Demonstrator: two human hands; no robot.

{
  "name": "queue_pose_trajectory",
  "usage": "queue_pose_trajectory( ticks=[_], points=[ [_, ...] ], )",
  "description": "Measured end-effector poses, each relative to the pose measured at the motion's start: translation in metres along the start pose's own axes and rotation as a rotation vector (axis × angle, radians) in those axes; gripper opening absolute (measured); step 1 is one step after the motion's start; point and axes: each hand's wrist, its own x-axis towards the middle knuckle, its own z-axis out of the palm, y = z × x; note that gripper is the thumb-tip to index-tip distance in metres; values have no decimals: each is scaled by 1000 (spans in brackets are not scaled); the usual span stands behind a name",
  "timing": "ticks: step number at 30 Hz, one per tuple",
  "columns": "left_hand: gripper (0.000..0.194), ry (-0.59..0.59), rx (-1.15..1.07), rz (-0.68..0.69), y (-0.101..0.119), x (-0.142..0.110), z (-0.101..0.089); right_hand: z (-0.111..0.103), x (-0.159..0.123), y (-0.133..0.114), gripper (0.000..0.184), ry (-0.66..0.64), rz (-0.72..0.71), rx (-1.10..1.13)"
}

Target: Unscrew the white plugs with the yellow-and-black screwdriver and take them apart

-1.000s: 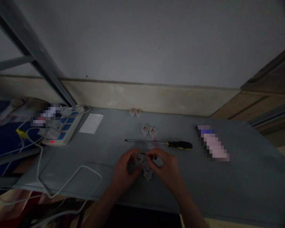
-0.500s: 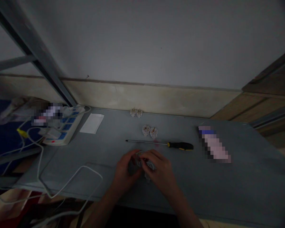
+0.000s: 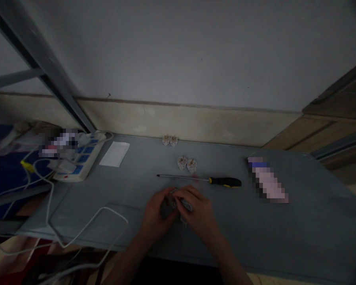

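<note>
Left hand (image 3: 158,213): you hold it curled nearly shut, gripping the plug casing (image 3: 186,205) from the left.
Plug casing: between your hands, long axis hidden, neither hand clearly nearer.
Right hand (image 3: 198,209): you hold it curled nearly shut over the casing from the right.
Screwdriver (image 3: 209,180): just beyond your hands, lying lengthwise left to right.

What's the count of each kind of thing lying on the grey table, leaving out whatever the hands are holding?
Small white plug pieces: 4
Screwdriver: 1
White paper sheet: 1
Power strip: 1
Total: 7, not counting the pixelated objects, which are too blurred to identify.
</note>
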Motion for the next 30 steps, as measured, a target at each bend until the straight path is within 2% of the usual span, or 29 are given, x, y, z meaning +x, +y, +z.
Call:
queue_pose_trajectory(
  ticks=[6,10,15,18,21,25,30],
  points=[
    [47,12,9,-8,1,0,-1,0,1,-1,16,-38,-4,14],
    [47,9,4,-26,2,1,-2,-8,-1,4,15,-34,28,17],
    [48,57,-6,-30,5,2,-2,-20,-7,37,23,2,169,-43],
    [47,81,-8,-13,4,3,-1,-17,-12,60,20,12,243,-103],
    [46,84,-7,-9,2,3,0,-8,-16,71,18,28,291,-147],
    [47,83,3,-6,3,3,-1,-4,-14,69,13,17,316,-149],
    [47,70,-2,13,5,3,-3,-14,-11,50,12,37,307,-74]
  ],
)
